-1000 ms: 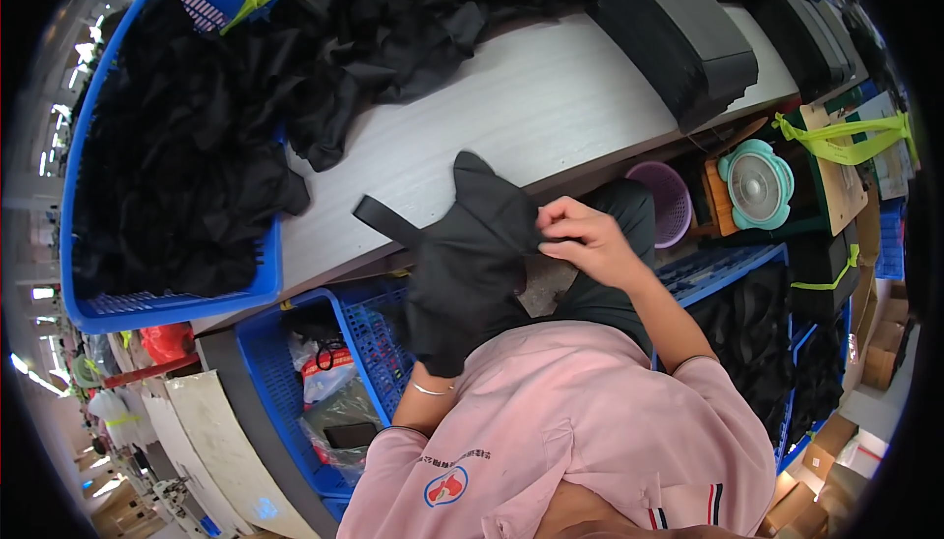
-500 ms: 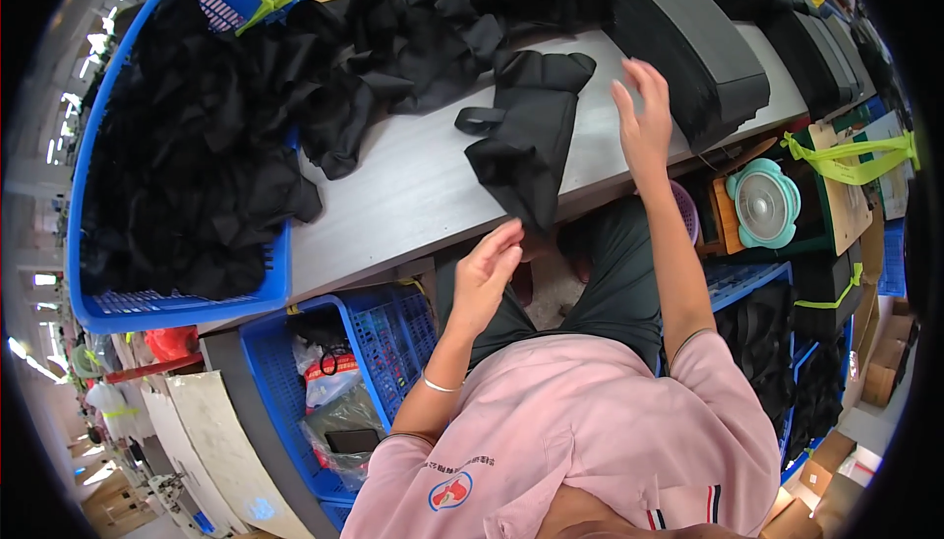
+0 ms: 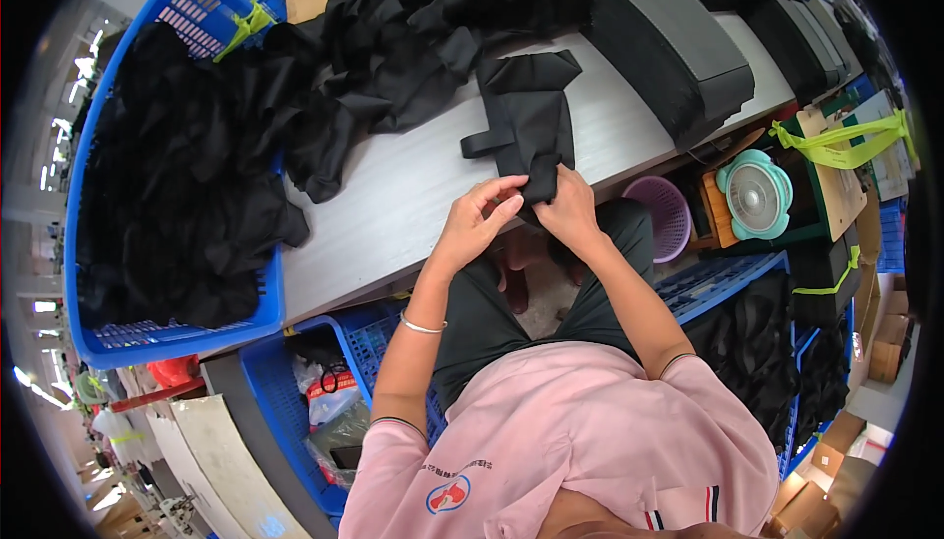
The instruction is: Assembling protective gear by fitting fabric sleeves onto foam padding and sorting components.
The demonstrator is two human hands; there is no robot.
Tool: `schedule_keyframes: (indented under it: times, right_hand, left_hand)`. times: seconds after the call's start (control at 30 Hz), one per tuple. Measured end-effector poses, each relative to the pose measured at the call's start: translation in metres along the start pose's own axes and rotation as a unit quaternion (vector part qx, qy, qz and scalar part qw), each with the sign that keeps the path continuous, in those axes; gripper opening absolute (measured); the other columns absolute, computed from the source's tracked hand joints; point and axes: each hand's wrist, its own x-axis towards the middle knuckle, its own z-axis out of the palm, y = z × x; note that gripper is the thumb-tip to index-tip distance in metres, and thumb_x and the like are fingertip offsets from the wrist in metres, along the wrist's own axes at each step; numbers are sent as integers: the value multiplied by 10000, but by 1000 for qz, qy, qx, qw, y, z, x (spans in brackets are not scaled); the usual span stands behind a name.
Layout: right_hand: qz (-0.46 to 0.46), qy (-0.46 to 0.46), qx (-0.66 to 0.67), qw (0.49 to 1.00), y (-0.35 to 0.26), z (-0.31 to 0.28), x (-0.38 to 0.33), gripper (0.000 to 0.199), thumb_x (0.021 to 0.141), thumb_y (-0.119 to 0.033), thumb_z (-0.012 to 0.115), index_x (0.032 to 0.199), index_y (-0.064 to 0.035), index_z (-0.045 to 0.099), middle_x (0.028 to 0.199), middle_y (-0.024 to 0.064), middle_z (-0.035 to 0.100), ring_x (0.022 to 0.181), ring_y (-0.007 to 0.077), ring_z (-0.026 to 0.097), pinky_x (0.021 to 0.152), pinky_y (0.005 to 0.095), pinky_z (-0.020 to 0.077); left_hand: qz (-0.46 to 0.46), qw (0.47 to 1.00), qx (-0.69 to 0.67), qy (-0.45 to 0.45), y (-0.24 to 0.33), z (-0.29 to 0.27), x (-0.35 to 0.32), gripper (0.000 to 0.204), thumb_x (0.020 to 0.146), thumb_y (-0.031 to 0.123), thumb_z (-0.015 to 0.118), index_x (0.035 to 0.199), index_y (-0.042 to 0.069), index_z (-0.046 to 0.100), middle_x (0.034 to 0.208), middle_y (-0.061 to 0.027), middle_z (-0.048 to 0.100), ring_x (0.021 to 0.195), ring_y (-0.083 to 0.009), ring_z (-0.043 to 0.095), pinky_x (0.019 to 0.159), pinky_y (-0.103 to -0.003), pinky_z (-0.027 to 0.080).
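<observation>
Half a second ago the right hand was stretched far up the table and the left hand hung low by the lap, with the black cloth draped over the table's near edge. Now both hands have come together at that near edge, and the cloth lies flatter on the table.

The left hand is curled, thumb and fingertips closed in a pinch on the near end of the black fabric piece. The right hand is closed on the same near end, just beside the left, the two hands almost touching.

The fabric piece lies on the pale grey table, running from the hands away toward the far side, with a narrow strap or tab sticking out on its left. It looks matte black, folded or layered, with a broader, slightly crumpled far end.

It appears soft, light and limp, likely to sag or fold wherever it is unsupported. Pinching an edge or corner with both hands, as here, seems the surest hold.

To the far left, a heap of black cloth spills from a blue basket onto the table. To the right sit stacked dark foam-like blocks. Below the table are a purple basket and a small teal fan.
</observation>
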Motion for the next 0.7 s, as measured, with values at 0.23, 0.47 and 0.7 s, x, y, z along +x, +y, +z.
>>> schedule_keyframes:
  times: [0.23,0.47,0.7]
  right_hand:
    - [-27,-39,-59,997,-18,-12,3,367,686,-160,742,990,19,642,936,144,617,903,342,604,808,422,455]
    - [-86,39,-39,995,-4,-2,1,319,687,-154,742,949,-1,646,993,129,606,905,332,598,798,422,448]
    - [-19,96,47,994,-2,-51,17,145,841,-121,665,909,-49,559,927,128,592,794,372,620,655,446,481]
  left_hand:
    - [136,973,187,-12,33,-5,23,257,792,123,777,1006,9,691,1031,-76,630,818,-170,600,697,-284,506]
    - [-7,954,224,-199,29,-7,35,288,749,131,806,922,9,609,760,-53,584,719,-178,541,654,-282,445]
    - [136,942,176,250,19,-18,19,191,807,-66,691,952,13,595,854,10,544,696,-59,522,626,-202,432]
